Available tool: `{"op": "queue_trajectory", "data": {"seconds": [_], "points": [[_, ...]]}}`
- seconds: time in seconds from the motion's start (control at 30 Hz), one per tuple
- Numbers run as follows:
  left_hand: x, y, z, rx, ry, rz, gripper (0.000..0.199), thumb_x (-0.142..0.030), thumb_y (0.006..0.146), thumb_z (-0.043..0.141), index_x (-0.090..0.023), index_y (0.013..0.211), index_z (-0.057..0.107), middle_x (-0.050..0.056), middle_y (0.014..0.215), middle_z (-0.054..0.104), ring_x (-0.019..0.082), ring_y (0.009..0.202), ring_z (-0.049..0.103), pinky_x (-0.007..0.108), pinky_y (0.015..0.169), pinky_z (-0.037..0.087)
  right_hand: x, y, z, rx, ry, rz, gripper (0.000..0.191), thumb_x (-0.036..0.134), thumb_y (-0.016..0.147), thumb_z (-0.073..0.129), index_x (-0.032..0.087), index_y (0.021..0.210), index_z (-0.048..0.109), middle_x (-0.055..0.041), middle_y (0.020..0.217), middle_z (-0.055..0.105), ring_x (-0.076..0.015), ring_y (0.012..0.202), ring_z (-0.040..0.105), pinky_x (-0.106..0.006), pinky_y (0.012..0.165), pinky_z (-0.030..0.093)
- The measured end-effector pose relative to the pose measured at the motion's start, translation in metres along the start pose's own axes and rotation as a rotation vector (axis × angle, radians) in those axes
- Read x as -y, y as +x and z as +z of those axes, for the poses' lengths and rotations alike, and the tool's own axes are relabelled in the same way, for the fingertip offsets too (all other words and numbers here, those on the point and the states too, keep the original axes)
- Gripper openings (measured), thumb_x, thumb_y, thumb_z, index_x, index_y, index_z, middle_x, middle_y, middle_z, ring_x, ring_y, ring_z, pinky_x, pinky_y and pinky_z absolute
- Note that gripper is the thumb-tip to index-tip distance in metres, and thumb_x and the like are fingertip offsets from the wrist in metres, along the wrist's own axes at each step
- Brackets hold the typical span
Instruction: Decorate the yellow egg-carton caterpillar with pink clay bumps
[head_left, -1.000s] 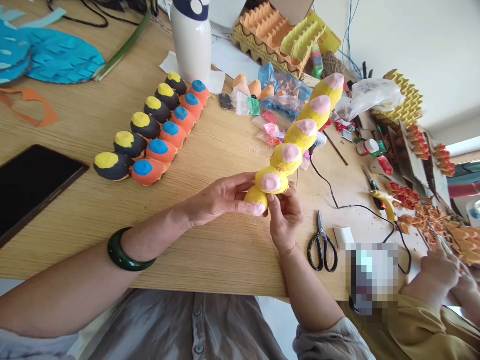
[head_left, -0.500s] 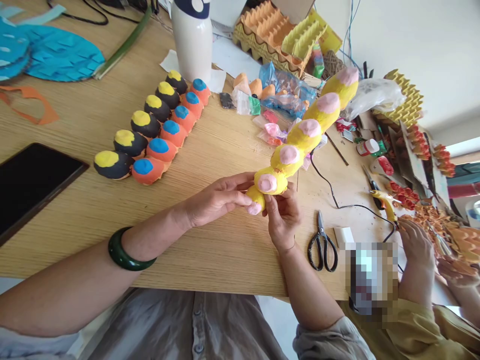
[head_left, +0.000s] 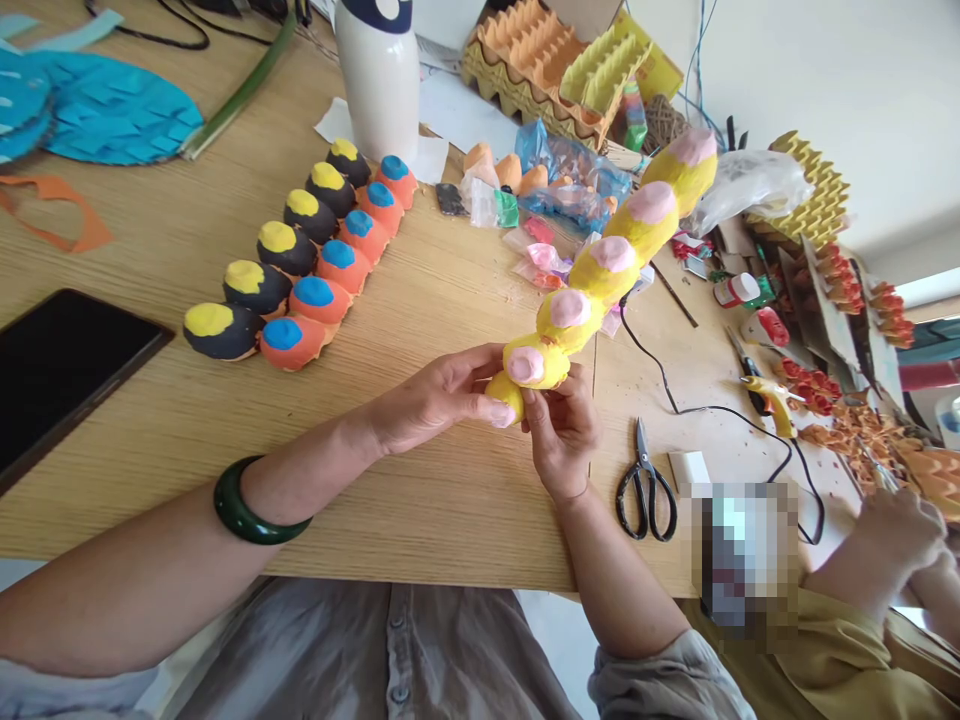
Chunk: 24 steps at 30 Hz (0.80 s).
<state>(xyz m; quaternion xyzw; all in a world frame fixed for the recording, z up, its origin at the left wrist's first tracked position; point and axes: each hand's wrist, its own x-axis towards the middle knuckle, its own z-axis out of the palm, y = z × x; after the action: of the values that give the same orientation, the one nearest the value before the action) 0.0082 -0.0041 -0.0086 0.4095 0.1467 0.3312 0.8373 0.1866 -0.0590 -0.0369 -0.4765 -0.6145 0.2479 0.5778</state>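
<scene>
A long row of yellow egg-carton cups (head_left: 589, 272) with pink tops slants up and away to the right, raised over the table. My left hand (head_left: 439, 400) grips its near end from the left, thumb on the nearest pink top. Beside it my right hand (head_left: 564, 430) holds the same end from the right and below, its thumb against the yellow side. To the left on the table lie a row of black cups with yellow tops (head_left: 286, 247) and, touching it, a row of orange cups with blue tops (head_left: 343, 256).
Black-handled scissors (head_left: 645, 485) lie right of my right hand. A phone (head_left: 71, 370) is at the left, a white bottle (head_left: 379, 85) behind. Egg trays (head_left: 540, 70) stand at the back. Another person's hands (head_left: 900, 540) are at the right, near a yellow glue gun (head_left: 772, 395).
The yellow row has shifted very slightly left in my hands, which keep their hold. At the right, the other person's hand has left the glue gun and moved down and right.
</scene>
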Motion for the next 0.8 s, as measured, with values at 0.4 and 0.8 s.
{"op": "queue_trajectory", "data": {"seconds": [0.4, 0.8], "points": [[0.0, 0.001, 0.001, -0.019, -0.053, 0.002, 0.028, -0.025, 0.091, 0.072, -0.022, 0.118, 0.077, 0.005, 0.105, 0.07, 0.017, 0.092, 0.06, 0.03, 0.089, 0.053, 0.005, 0.004, 0.002, -0.043, 0.08, 0.137, 0.016, 0.041, 0.099, 0.072, 0.026, 0.099, 0.066, 0.0002, 0.093, 0.058, -0.0078, 0.06, 0.051, -0.02, 0.044, 0.045], [0.003, -0.001, -0.003, 0.049, 0.043, 0.029, 0.06, -0.023, 0.089, 0.082, -0.024, 0.147, 0.067, 0.012, 0.132, 0.071, 0.024, 0.115, 0.068, 0.037, 0.1, 0.058, 0.006, 0.01, 0.005, -0.09, 0.272, 0.264, 0.022, 0.046, 0.093, 0.079, 0.027, 0.097, 0.068, 0.0047, 0.081, 0.056, -0.0056, 0.052, 0.049, -0.017, 0.04, 0.043]]}}
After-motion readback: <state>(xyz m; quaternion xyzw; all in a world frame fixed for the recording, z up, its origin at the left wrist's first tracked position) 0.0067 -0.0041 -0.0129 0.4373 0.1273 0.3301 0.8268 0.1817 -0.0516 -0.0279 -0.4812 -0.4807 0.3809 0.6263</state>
